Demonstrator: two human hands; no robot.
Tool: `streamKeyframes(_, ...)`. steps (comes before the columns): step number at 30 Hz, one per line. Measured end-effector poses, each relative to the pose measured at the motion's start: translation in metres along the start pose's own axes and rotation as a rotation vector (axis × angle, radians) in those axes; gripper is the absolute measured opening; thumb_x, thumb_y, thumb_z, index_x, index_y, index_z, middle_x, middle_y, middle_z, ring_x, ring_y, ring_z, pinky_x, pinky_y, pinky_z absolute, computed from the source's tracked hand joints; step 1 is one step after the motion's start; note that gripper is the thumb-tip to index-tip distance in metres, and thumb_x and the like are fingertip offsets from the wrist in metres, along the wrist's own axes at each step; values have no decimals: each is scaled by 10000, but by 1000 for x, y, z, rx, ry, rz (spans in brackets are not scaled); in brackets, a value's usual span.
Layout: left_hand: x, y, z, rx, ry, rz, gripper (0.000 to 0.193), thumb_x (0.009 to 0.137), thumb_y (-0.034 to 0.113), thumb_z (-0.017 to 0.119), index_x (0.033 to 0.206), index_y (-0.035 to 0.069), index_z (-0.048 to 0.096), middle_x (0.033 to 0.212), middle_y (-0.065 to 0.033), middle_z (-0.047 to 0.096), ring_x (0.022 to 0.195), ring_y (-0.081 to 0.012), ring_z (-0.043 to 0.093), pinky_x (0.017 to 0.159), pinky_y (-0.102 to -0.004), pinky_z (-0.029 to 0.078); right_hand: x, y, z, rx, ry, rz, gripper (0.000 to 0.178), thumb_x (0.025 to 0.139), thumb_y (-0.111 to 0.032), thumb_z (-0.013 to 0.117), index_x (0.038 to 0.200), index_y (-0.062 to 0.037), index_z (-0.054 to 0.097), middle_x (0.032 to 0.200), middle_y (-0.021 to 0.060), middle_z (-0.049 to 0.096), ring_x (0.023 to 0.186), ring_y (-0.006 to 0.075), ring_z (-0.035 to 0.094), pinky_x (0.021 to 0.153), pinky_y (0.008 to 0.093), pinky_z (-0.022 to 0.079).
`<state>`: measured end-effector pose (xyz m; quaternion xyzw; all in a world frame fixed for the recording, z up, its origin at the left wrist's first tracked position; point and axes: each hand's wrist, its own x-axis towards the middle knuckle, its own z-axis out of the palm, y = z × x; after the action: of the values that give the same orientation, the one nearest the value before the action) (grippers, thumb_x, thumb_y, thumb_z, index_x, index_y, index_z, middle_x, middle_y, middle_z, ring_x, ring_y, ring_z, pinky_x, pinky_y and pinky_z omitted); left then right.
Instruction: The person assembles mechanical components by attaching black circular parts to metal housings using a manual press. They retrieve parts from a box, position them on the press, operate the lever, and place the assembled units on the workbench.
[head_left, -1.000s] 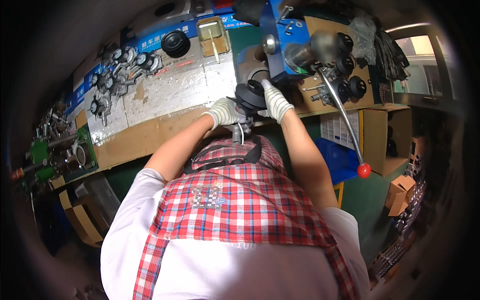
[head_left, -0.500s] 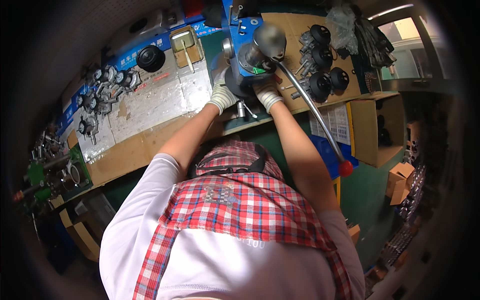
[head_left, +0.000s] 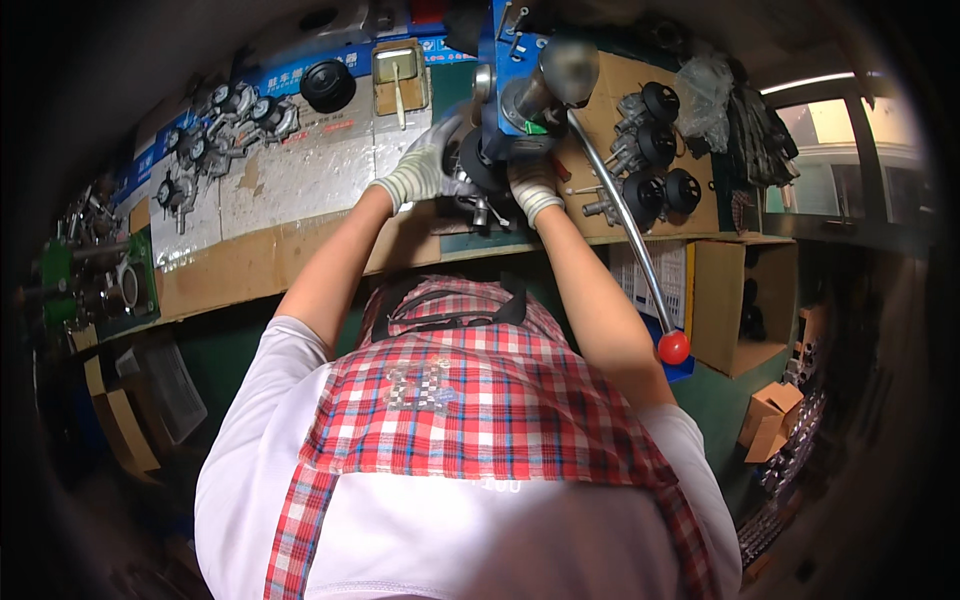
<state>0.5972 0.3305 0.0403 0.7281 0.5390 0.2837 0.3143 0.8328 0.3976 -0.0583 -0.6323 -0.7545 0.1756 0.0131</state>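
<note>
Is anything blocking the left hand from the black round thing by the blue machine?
Nothing visible. The left hand is right beside the black round thing; the blue machine hides part of it, but isn't between them.

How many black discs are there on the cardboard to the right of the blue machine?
4: the rear disc, the second disc in front of it, then the left disc and right disc, side by side. The blue machine may hide more.

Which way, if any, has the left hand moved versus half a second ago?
Yes: the left hand has shifted left, away from the fixed blue press.
</note>
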Motion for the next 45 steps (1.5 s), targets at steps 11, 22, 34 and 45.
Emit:
streamKeyframes(11,21,50,22,189,77,-171,977,621,445,869,1417,31,482,1427,-220,485,1312,-425,463,1106,-455,395,-132,-33,-240,1089,-168,254,669,1033,-572,377,1463,-62,434,1039,131,679,809,222,707,661,290,626)
streamKeyframes(22,23,51,20,126,39,-152,1004,640,478,851,1453,36,461,1464,-220,451,1329,-423,445,1124,-446,379,-256,13,-248,-26,-183,32,503,999,-419,507,1238,19,569,1056,321,659,1033,487,613,891,526,486)
streamKeyframes(34,20,63,16,131,73,-97,897,626,377,873,1364,10,519,1374,-250,515,1288,-428,480,1091,-449,404,-229,22,-148,28,64,218,410,1009,-413,483,1112,-48,639,905,271,684,875,458,657,765,531,518)
streamKeyframes(45,5,73,16,185,47,-205,983,670,428,855,1464,44,420,1468,-206,448,1334,-411,445,1127,-446,372,-186,35,-84,128,258,193,366,1003,-411,480,1055,-77,618,774,256,668,761,463,652,689,560,497)
